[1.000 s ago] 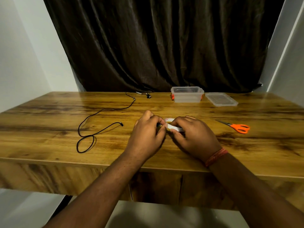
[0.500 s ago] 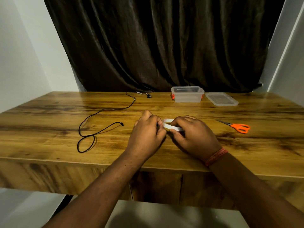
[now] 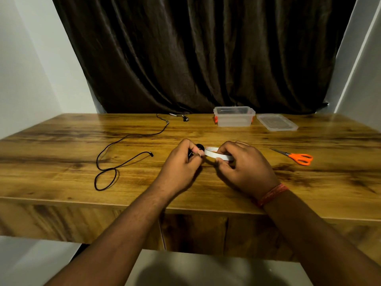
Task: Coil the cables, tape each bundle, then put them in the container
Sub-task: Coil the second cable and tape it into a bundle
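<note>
My left hand is closed around a small black coiled cable bundle, of which only a dark bit shows above my fingers. My right hand grips a white roll of tape, held just right of the bundle, with the tape's edge reaching my left fingertips. A second black cable lies uncoiled on the table to the left, running back to earbuds near the curtain. The clear plastic container with orange clips stands open at the back.
The container's clear lid lies flat to its right. Orange-handled scissors lie on the wooden table to the right of my hands. A dark curtain hangs behind the table.
My hands have drawn slightly apart, exposing more of the white tape roll and a bit of the black bundle between them. The loose cable, container and scissors have not moved.
</note>
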Available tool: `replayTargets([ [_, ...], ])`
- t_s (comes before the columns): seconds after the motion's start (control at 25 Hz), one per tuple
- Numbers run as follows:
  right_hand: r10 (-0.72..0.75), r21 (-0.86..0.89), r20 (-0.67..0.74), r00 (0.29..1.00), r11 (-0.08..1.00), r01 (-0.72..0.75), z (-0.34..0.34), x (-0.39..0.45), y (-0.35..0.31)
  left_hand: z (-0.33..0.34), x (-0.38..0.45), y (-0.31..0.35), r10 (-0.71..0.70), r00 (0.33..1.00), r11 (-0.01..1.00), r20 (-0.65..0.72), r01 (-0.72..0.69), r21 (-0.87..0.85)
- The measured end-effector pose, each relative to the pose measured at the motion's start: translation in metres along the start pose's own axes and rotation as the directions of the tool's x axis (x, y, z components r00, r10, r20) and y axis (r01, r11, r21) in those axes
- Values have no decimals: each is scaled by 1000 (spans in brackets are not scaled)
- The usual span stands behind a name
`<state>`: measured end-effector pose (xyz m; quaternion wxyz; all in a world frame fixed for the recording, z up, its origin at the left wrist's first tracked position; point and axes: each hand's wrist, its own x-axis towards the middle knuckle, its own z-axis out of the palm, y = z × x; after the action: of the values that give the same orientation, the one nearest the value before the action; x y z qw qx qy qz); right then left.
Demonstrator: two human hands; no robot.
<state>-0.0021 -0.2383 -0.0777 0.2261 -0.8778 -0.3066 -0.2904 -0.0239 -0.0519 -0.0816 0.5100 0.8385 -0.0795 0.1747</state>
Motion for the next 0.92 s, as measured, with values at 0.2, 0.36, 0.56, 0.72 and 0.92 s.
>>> replayTargets([
  [0.2,0,4,7,1000,1000,0,0,0,0,-1,2,-2,-69,998,990,-9,68,-124],
  [0.36,13,19,13,1000,1000,-14,-1,-1,1,1,3,-2,56,998,996,33,-53,-66],
  [0.56,43,29,35,998,999,-44,-2,-1,0,4,4,-4,-60,997,988,53,67,-142],
  [0.72,24,43,28,999,999,-25,-1,-1,-1,2,1,-2,71,997,997,9,-71,37],
  [0.92,22,96,32,999,995,-25,-3,-2,1,-2,-3,4,133,991,991,-22,-133,12],
])
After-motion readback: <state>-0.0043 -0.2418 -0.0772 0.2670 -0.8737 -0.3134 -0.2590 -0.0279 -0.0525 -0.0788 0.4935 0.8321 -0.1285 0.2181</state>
